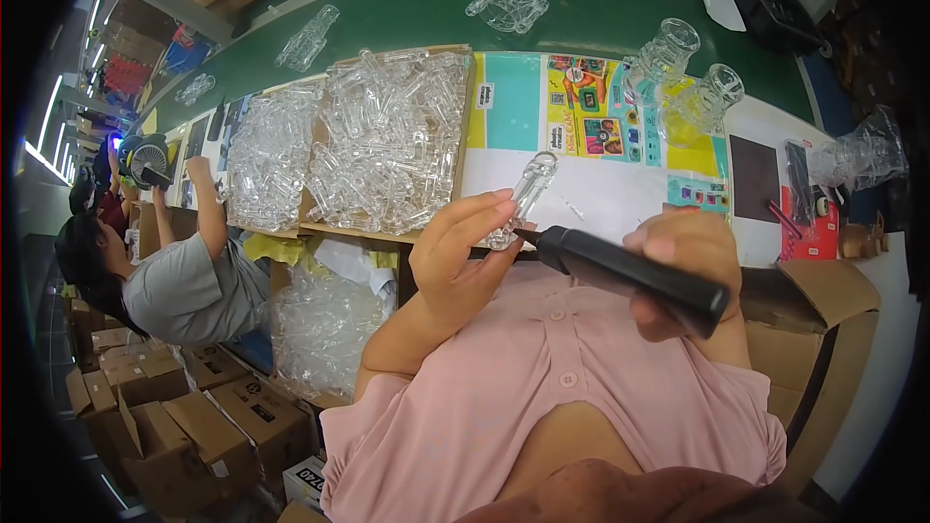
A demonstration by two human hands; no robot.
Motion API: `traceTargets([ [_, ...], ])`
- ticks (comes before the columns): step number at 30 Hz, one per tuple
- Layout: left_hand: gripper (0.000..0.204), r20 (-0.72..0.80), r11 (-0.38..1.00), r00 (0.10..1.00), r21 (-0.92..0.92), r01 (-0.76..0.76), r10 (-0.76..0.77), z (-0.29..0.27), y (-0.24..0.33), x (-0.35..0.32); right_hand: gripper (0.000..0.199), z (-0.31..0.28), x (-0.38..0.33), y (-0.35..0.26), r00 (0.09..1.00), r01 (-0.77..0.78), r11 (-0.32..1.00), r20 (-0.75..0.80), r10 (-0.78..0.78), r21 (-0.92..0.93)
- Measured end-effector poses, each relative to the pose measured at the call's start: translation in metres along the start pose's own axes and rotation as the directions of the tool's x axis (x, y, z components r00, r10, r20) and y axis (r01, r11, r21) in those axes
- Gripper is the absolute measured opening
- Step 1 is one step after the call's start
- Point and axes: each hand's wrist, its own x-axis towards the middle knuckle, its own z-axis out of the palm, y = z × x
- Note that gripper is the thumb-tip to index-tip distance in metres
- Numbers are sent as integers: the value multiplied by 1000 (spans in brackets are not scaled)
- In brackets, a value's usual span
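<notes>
Pinched in my left hand (453, 254) is a slim clear plastic part (534, 184), tilted with its rounded end pointing up and away. My right hand (690, 252) grips a black electric screwdriver (620, 269). The tool's narrow tip meets or nearly meets the lower end of the plastic part by my left fingertips; exact contact cannot be told. Beyond my left hand, many similar clear parts fill a shallow cardboard tray (463, 136). A second heap of clear parts (271, 160) lies left of it.
Clear plastic assemblies (702, 102) stand at the right, with another (513, 2) on the green surface (407, 5) behind. A bagged clear piece (865, 150) and a red card (812, 232) lie far right. Cardboard boxes (232, 416) and a co-worker in grey (199, 286) are at left.
</notes>
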Motion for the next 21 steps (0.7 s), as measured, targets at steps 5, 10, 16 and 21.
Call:
traceTargets([
  [5, 45, 12, 999, 1000, 46, -14, 14, -1, 1, 3, 46, 6, -2, -9, 993, 112, 993, -25, -113, -41],
  [10, 46, 69, 998, 996, -22, 66, -64, -3, 2, 3, 47, 3, -4, -11, 988, 156, 987, 22, -155, -27],
  [16, 46, 296, 533, 878, -706, 466, -376, -1, 10, -3, 44, 7, -11, 4, 956, 263, 964, -146, -253, 47],
  [21, 44, 394, 456, 845, -716, 529, -361, -4, 12, 0, 45, 5, -12, 7, 950, 298, 951, -126, -287, 83],
])
